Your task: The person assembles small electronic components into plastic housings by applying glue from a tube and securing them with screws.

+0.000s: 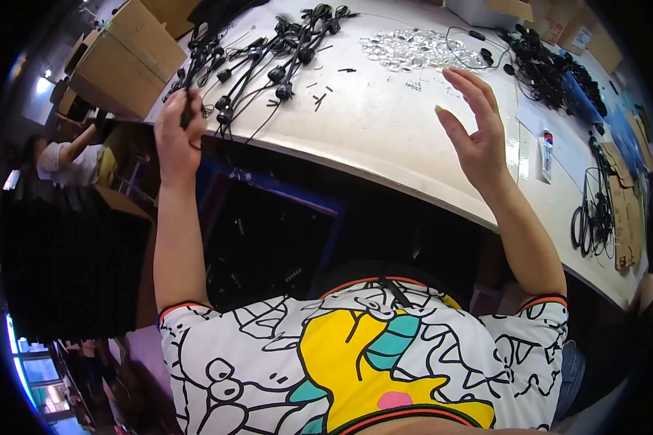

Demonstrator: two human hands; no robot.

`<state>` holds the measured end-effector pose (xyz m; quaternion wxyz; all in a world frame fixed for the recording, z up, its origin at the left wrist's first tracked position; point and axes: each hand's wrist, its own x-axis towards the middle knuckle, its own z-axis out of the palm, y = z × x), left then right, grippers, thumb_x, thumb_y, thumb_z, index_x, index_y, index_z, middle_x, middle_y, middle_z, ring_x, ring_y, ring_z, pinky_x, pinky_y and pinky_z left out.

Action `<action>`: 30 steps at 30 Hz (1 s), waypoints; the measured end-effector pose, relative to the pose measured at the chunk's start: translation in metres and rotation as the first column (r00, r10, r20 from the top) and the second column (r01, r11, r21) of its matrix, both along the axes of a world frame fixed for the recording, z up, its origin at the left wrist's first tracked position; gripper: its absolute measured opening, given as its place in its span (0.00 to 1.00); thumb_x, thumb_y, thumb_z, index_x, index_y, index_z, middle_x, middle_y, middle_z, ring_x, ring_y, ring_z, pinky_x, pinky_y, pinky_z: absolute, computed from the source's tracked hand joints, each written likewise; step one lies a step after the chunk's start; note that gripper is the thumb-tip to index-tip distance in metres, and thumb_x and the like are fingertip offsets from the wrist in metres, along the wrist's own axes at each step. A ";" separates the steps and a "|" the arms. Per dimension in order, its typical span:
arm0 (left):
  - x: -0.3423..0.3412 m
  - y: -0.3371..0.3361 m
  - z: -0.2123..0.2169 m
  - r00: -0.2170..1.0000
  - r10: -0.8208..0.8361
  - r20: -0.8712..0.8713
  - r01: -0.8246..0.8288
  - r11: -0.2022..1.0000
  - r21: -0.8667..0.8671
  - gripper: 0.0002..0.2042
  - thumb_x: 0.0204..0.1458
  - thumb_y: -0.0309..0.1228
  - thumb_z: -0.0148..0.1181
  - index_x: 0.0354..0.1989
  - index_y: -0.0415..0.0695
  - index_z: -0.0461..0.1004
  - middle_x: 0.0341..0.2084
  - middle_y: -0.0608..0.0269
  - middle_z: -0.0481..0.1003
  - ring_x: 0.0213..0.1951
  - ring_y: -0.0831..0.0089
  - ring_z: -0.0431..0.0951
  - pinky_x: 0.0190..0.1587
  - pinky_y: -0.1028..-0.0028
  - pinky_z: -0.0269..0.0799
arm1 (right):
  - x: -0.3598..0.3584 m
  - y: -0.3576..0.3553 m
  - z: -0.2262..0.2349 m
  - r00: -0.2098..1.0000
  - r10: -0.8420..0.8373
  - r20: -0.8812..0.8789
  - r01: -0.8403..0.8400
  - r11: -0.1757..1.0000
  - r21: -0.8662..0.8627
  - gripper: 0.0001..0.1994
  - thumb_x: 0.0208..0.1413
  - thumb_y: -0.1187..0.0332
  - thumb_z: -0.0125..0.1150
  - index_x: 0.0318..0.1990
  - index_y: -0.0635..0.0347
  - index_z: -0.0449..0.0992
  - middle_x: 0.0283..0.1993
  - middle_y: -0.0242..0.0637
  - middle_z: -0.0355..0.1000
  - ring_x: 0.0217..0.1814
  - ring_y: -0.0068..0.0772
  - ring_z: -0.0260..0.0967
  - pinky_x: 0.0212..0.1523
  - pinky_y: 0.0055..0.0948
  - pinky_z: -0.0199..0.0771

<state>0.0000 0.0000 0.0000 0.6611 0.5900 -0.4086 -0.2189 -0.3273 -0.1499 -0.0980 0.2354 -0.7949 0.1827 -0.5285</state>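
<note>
My left hand (pixel 178 141) is closed around a black cable (pixel 188 110) at the table's left edge. Right beside it lie bundles of black cables (pixel 286 76) with small round black fittings on them. My right hand (pixel 480 141) is raised over the right half of the white table (pixel 384 138), fingers spread, with nothing in it. Beyond that hand is a spread of small clear, shiny pieces (pixel 417 49), too small to name. A thin black cable with a small black part (pixel 477 35) lies across their right side.
Tangled black cables (pixel 548 69) heap up at the far right. Nearer stand a white and blue tube (pixel 546 156) and black-handled scissors (pixel 582 225) beside flat cardboard (pixel 624 210). A large cardboard box (pixel 123 61) stands at the left, with another person (pixel 72 159) behind.
</note>
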 end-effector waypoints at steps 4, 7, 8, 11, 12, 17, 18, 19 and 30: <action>-0.037 -0.009 -0.041 0.980 -0.062 -0.191 0.028 0.984 -0.174 0.10 0.51 0.33 0.46 0.32 0.38 0.67 0.21 0.69 0.63 0.14 0.87 0.51 0.17 0.87 0.45 | -0.052 -0.027 0.019 0.992 -0.094 -0.079 0.091 0.995 -0.047 0.20 0.46 0.75 0.57 0.50 0.56 0.65 0.52 0.37 0.59 0.55 0.34 0.57 0.53 0.30 0.60; -0.034 -0.003 -0.054 0.979 -0.119 -0.164 0.089 0.980 -0.179 0.09 0.51 0.31 0.46 0.33 0.38 0.68 0.21 0.69 0.64 0.15 0.88 0.53 0.17 0.88 0.46 | -0.044 -0.018 0.031 0.990 -0.096 -0.102 0.089 0.994 -0.069 0.21 0.46 0.74 0.57 0.50 0.57 0.65 0.52 0.38 0.59 0.55 0.34 0.57 0.53 0.30 0.60; -0.034 -0.004 -0.060 0.985 -0.080 -0.152 0.055 0.985 -0.165 0.09 0.51 0.30 0.46 0.33 0.37 0.68 0.21 0.69 0.65 0.16 0.88 0.54 0.17 0.88 0.47 | -0.039 -0.015 0.033 0.991 -0.079 -0.105 0.071 0.994 -0.078 0.21 0.46 0.74 0.57 0.51 0.57 0.64 0.53 0.38 0.59 0.55 0.35 0.57 0.53 0.30 0.60; -0.045 -0.007 -0.079 0.991 -0.063 -0.118 0.048 0.990 -0.130 0.08 0.51 0.28 0.48 0.36 0.38 0.69 0.24 0.69 0.69 0.20 0.89 0.60 0.20 0.89 0.53 | -0.026 -0.019 0.034 0.990 -0.067 -0.123 0.059 0.996 -0.067 0.22 0.46 0.74 0.57 0.51 0.56 0.64 0.53 0.40 0.58 0.55 0.36 0.57 0.53 0.31 0.60; -0.054 -0.007 -0.084 0.996 -0.040 -0.078 0.033 0.995 -0.089 0.07 0.50 0.27 0.49 0.36 0.38 0.69 0.24 0.69 0.69 0.21 0.89 0.61 0.21 0.89 0.54 | -0.022 -0.024 0.036 0.979 -0.086 -0.185 0.060 0.988 -0.140 0.24 0.49 0.65 0.56 0.53 0.61 0.61 0.52 0.46 0.58 0.54 0.37 0.59 0.52 0.31 0.60; -0.104 -0.018 -0.121 0.949 -0.086 0.302 0.071 0.996 0.058 0.06 0.48 0.25 0.51 0.34 0.37 0.68 0.23 0.71 0.68 0.23 0.87 0.62 0.25 0.85 0.60 | 0.019 -0.033 0.028 0.949 0.314 0.027 -0.233 0.639 0.733 0.33 0.52 0.49 0.47 0.56 0.69 0.54 0.52 0.45 0.60 0.50 0.33 0.62 0.48 0.30 0.62; -0.111 -0.018 -0.129 0.939 -0.091 0.330 0.077 0.995 0.057 0.07 0.47 0.25 0.51 0.34 0.38 0.68 0.23 0.70 0.68 0.23 0.86 0.62 0.25 0.85 0.60 | 0.032 -0.033 0.027 0.914 0.394 0.094 -0.293 0.483 0.825 0.30 0.53 0.51 0.47 0.54 0.67 0.56 0.50 0.44 0.62 0.49 0.31 0.63 0.47 0.29 0.63; -0.118 -0.022 -0.137 0.928 -0.108 0.357 0.096 0.994 0.054 0.07 0.47 0.25 0.52 0.35 0.38 0.68 0.22 0.70 0.67 0.23 0.85 0.63 0.26 0.84 0.61 | 0.040 -0.033 0.027 0.878 0.448 0.169 -0.332 0.315 0.889 0.27 0.53 0.52 0.48 0.53 0.65 0.59 0.49 0.42 0.64 0.47 0.30 0.64 0.45 0.28 0.65; 0.019 -0.140 -0.114 0.666 0.059 0.744 -0.241 0.961 0.139 0.16 0.49 0.40 0.50 0.40 0.40 0.70 0.32 0.57 0.71 0.35 0.67 0.70 0.39 0.70 0.64 | 0.055 -0.061 0.043 0.694 0.410 0.592 -0.713 0.274 0.646 0.13 0.57 0.66 0.42 0.41 0.67 0.66 0.22 0.25 0.61 0.20 0.16 0.56 0.22 0.15 0.59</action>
